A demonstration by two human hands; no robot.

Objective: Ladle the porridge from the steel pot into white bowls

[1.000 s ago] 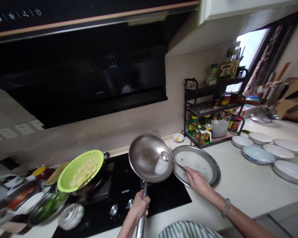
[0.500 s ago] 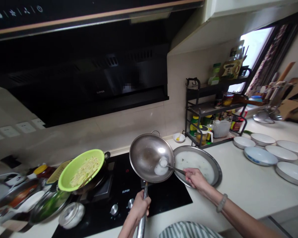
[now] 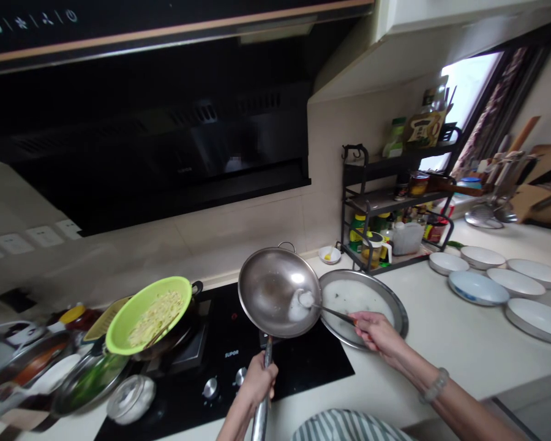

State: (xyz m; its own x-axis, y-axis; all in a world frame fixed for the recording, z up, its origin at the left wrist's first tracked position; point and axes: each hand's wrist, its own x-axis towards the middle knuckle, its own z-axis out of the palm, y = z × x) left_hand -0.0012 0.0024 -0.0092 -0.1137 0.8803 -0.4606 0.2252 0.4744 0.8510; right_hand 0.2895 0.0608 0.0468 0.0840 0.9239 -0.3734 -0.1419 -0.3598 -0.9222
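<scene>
My left hand (image 3: 259, 376) is closed round the long metal handle of a wok (image 3: 270, 282), which is tilted to the right over the hob. My right hand (image 3: 377, 331) grips the handle of a ladle (image 3: 305, 299), whose bowl is inside the wok at its lower right. Whitish liquid (image 3: 297, 311) pools there around the ladle. Close to the wok's right rim stands a wide metal basin (image 3: 400, 312) of milky liquid with small dark bits in it; my right hand is above its near side.
A green colander (image 3: 114, 331) of pale shreds with chopsticks rests over a pan on the left of the hob (image 3: 303, 367). A glass jar (image 3: 131, 399) stands at front left. Several bowls (image 3: 480, 288) lie on the right counter, near a spice rack (image 3: 367, 202).
My right hand has moved slightly right, and the ladle's bowl has shifted a little to the right within the wok. My left hand and the wok are almost unmoved.
</scene>
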